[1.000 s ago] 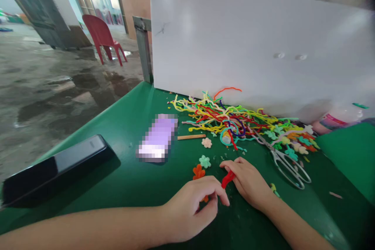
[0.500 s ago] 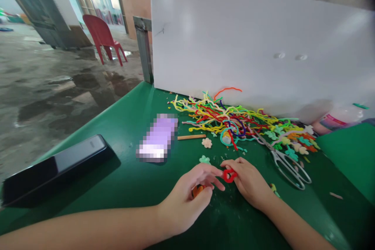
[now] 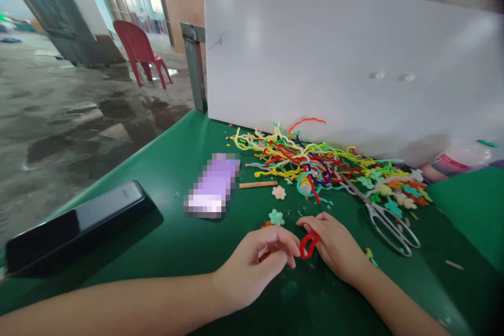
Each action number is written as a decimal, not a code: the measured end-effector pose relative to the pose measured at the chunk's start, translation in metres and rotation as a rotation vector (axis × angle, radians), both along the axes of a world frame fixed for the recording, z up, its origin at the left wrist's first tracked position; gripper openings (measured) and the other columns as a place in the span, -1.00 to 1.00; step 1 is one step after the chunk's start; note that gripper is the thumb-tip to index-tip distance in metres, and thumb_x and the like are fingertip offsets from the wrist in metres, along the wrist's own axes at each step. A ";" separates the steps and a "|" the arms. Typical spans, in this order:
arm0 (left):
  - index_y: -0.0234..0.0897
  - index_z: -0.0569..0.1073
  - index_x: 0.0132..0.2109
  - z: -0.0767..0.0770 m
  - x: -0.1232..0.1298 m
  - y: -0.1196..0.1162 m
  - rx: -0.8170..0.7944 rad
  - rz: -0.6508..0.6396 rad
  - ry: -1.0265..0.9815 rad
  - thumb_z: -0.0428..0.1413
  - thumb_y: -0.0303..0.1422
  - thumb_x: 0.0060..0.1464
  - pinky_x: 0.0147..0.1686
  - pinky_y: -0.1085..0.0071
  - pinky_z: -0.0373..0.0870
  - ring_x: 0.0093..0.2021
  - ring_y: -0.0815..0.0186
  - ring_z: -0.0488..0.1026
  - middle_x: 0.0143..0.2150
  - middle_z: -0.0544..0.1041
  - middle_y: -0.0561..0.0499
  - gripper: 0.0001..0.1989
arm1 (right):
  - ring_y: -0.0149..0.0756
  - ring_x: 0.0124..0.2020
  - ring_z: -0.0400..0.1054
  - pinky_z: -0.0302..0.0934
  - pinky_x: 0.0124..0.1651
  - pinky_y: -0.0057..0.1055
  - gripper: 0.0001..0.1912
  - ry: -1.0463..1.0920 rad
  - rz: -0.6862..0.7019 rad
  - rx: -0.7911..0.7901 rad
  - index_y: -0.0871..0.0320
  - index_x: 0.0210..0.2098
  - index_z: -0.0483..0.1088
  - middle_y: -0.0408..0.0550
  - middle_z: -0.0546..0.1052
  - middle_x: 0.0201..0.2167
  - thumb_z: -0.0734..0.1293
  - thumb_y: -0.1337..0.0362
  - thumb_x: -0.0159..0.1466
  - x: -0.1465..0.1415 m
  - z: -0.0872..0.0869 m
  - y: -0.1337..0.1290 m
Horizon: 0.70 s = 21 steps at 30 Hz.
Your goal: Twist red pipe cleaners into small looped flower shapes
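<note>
My right hand (image 3: 336,245) pinches a red fuzzy pipe cleaner (image 3: 309,245) bent into a narrow loop, which sticks out to the left of its fingers. My left hand (image 3: 255,268) is just left of the loop, its fingers loosely curved and thumb apart, fingertips close to the red loop; whether they touch it I cannot tell. Orange fuzzy material (image 3: 266,224) shows behind the left hand and between its fingers, mostly hidden. Just beyond lie a mint-green pipe-cleaner flower (image 3: 276,217) and a cream flower (image 3: 279,192).
Tangled coloured pipe cleaners (image 3: 291,155) pile against a white board (image 3: 315,58). Silver-handled scissors (image 3: 394,228) lie at the right, near finished fuzzy shapes (image 3: 394,205) and a plastic bottle (image 3: 457,160). A blurred-out phone-like slab (image 3: 214,186), a wooden stick (image 3: 258,185) and a black box (image 3: 76,226) are left.
The red loop has tilted and lengthened downward in my right hand. My left hand has shifted slightly lower with its fingers more curled, uncovering more of the mint-green flower.
</note>
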State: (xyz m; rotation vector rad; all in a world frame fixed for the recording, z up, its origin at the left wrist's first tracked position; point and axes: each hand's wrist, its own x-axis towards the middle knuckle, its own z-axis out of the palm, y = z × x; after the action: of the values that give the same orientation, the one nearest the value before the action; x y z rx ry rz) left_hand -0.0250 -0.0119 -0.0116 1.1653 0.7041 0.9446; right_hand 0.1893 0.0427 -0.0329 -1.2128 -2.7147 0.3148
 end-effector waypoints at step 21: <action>-0.19 0.45 -0.10 0.068 -0.067 0.035 0.911 0.093 1.408 -0.14 -0.35 0.19 -0.16 0.24 0.15 -0.25 0.20 0.43 -0.29 0.53 -0.05 -0.71 | -0.25 -0.32 0.27 0.17 -0.30 -0.40 -0.58 0.019 -0.094 0.032 0.10 -0.14 0.29 -0.08 0.50 -0.29 0.08 0.59 0.10 0.003 0.000 0.000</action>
State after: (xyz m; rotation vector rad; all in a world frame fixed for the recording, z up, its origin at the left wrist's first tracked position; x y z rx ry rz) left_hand -0.0918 0.0231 0.0561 2.6774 1.4889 0.3437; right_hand 0.1923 0.0430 -0.0327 -1.3169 -2.6262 0.2682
